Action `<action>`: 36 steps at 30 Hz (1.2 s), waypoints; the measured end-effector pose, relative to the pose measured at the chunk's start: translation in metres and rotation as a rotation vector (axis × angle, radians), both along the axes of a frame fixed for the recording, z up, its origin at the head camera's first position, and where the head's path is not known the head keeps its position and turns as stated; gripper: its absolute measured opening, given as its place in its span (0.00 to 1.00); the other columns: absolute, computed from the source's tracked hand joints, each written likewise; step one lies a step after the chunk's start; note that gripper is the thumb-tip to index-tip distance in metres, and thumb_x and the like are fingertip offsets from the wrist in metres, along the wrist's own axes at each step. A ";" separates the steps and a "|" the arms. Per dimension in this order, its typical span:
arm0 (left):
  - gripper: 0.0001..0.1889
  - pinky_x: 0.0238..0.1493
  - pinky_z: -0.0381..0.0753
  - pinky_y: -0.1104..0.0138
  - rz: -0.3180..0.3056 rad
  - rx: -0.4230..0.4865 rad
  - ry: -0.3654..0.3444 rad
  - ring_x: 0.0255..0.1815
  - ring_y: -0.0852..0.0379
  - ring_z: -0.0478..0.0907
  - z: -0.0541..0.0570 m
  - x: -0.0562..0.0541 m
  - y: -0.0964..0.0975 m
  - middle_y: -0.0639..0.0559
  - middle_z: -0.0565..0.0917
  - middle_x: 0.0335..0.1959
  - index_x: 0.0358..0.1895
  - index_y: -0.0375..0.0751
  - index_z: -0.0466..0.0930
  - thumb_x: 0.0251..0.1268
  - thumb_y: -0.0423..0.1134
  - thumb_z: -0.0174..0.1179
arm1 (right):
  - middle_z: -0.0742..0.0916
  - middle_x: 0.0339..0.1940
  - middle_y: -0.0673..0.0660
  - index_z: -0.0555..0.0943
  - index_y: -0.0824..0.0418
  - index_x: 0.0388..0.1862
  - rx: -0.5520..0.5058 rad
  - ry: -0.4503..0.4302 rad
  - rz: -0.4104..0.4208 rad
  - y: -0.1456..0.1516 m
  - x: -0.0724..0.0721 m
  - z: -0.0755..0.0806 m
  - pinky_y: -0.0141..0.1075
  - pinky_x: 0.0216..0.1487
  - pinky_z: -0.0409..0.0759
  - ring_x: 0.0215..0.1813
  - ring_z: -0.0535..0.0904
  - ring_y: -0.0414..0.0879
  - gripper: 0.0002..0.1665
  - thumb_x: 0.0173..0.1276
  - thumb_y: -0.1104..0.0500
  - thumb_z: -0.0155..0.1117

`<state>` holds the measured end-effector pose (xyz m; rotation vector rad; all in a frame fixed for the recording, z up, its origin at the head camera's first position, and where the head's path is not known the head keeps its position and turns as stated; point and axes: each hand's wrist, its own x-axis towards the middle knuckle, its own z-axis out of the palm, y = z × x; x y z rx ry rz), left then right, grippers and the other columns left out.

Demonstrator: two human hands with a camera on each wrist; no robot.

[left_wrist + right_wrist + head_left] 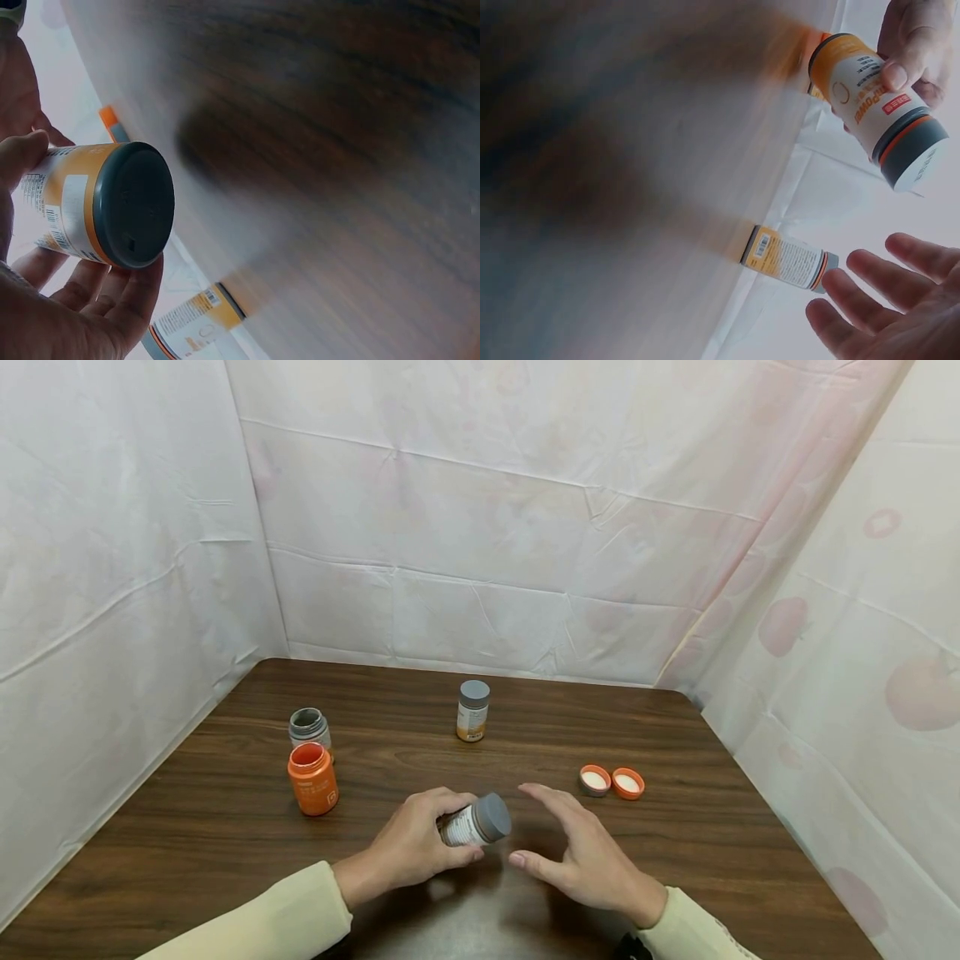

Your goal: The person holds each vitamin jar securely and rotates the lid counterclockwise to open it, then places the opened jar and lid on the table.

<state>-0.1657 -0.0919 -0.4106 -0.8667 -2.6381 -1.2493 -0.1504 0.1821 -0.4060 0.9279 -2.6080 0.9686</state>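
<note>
My left hand point(416, 839) grips a grey-capped bottle point(471, 827) around its body, tilted with the cap toward the right. Its white and yellow label and dark base point(135, 204) show in the left wrist view. To the right of the cap is my right hand point(581, 856), fingers spread and a gap between it and the bottle. In the right wrist view the held bottle point(877, 109) appears above the right hand's fingers point(889, 281). Another bottle point(472, 712) of the same kind stands capped at the back middle of the table.
On the left stand an uncapped orange bottle point(313, 785) and, partly hidden behind it, an uncapped grey one point(309, 727). Two caps point(595, 781) lie side by side at the right, white insides up. White sheets point(480, 527) hang around the wooden table point(390, 718).
</note>
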 end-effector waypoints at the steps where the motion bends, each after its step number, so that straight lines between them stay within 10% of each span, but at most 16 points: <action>1: 0.24 0.37 0.78 0.68 -0.003 -0.002 -0.002 0.37 0.64 0.78 0.000 0.000 0.000 0.65 0.82 0.40 0.53 0.60 0.85 0.51 0.45 0.81 | 0.77 0.72 0.50 0.67 0.45 0.77 -0.011 0.001 0.001 -0.001 0.000 0.000 0.53 0.65 0.75 0.72 0.71 0.45 0.45 0.65 0.37 0.73; 36: 0.25 0.34 0.76 0.70 -0.002 -0.083 0.064 0.35 0.67 0.76 -0.003 0.006 0.005 0.65 0.83 0.42 0.53 0.62 0.85 0.49 0.48 0.81 | 0.83 0.42 0.41 0.80 0.53 0.61 -0.100 0.041 0.023 -0.029 -0.002 0.003 0.36 0.40 0.80 0.40 0.80 0.43 0.30 0.65 0.43 0.76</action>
